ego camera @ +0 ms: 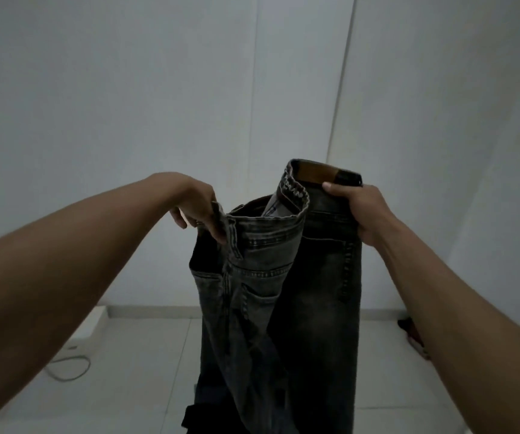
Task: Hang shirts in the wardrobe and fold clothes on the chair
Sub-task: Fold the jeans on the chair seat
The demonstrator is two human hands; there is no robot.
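Observation:
A pair of dark grey washed jeans [283,292] hangs in front of me, held up by the waistband with the legs dropping out of the bottom of the view. My left hand [202,211] pinches the left side of the waistband. My right hand [358,211] grips the right side, just below the brown leather patch [315,172]. The waistband is folded over in the middle, showing its inside. A black item [191,418] shows at the bottom edge behind the jeans. No wardrobe or chair is in view.
White walls [158,104] stand close ahead, with pale tiled floor [127,371] below. A white cable [70,368] curls on the floor at the left by a low white ledge [95,321]. A dark and reddish object [412,336] lies on the floor at the right.

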